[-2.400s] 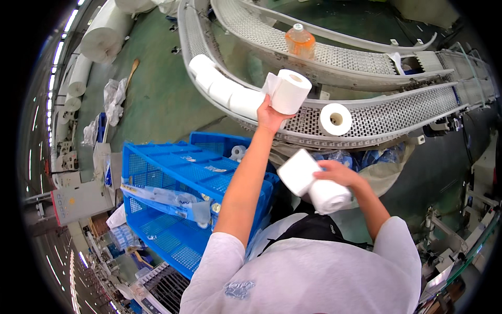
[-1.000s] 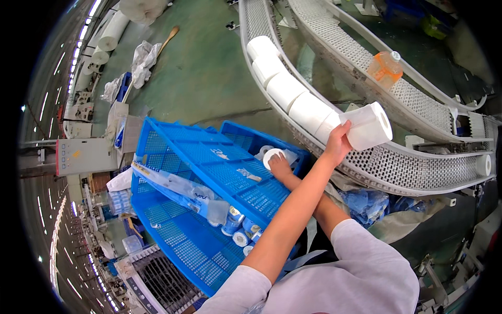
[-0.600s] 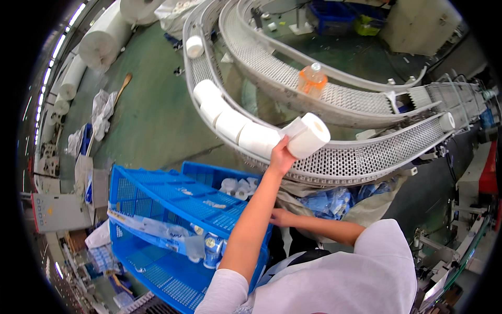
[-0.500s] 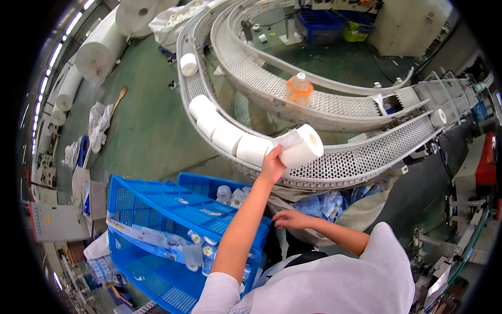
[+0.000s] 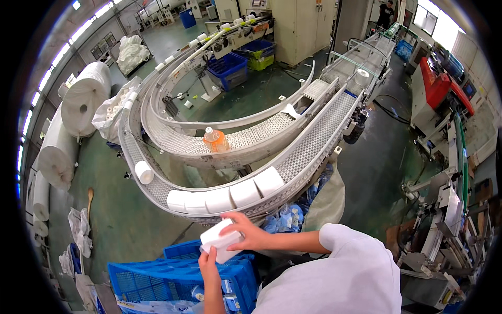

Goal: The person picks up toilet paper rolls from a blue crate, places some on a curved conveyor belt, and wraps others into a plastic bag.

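Observation:
A white toilet paper roll (image 5: 219, 243) is held between both of my hands, above the near side of the curved conveyor's edge and over the blue crates. My left hand (image 5: 208, 261) grips its lower left end, with the thumb up along the side. My right hand (image 5: 244, 234) closes on its right side, fingers over the top. Just beyond, a row of several white rolls (image 5: 230, 199) lies end to end on the outer conveyor belt (image 5: 314, 138). Another roll (image 5: 144, 172) stands apart on the belt to their left.
Blue plastic crates (image 5: 141, 275) with packages inside stand below my hands. A beige sack (image 5: 327, 204) with blue plastic wrap is under the conveyor. An orange bottle (image 5: 216, 141) stands on the inner belt. Large paper reels (image 5: 60, 152) line the left; red machinery (image 5: 436, 86) stands right.
The held roll has come back from over the conveyor toward me. My right hand has risen from beside the crate onto it. The view has shifted, showing more of the hall.

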The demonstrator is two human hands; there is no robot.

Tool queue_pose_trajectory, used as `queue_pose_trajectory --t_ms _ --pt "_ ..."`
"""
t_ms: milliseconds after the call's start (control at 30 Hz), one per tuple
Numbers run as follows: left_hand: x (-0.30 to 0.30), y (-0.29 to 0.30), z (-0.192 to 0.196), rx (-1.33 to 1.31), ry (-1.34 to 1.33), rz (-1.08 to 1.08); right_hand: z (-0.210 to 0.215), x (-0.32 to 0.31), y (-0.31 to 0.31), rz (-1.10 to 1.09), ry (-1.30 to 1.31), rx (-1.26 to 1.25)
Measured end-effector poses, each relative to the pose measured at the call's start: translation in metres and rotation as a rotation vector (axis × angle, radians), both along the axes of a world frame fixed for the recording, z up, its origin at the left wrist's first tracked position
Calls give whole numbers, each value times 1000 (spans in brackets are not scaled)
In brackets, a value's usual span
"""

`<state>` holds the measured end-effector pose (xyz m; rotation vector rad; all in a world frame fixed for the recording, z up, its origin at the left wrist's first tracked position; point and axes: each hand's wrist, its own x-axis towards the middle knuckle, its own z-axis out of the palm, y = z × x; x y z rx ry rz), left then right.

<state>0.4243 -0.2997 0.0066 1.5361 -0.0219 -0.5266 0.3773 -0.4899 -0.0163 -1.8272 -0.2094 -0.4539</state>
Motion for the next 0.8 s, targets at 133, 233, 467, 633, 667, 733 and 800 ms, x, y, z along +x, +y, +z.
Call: queue_pose_trajectory --t_ms 133,233,467,633,667,733,800 --pt "-38 35 -2 -1 -4 129 -4 -3 27 181 120 227" --pt "-63 55 -7 -44 44 227 -21 -1 24 439 429 691" --pt "-115 106 -2 -336 130 424 -84 36 -187 -648 217 327" --pt "-124 130 0 -396 112 392 -9 -18 -456 -1460 175 15" --pt "-121 130 4 -422 123 382 19 -41 -483 -1508 198 131" --pt "-119 135 4 -474 135 365 49 -62 -525 -1486 166 296" --pt "-117 151 -9 -456 311 405 69 -51 -538 -1396 153 377"
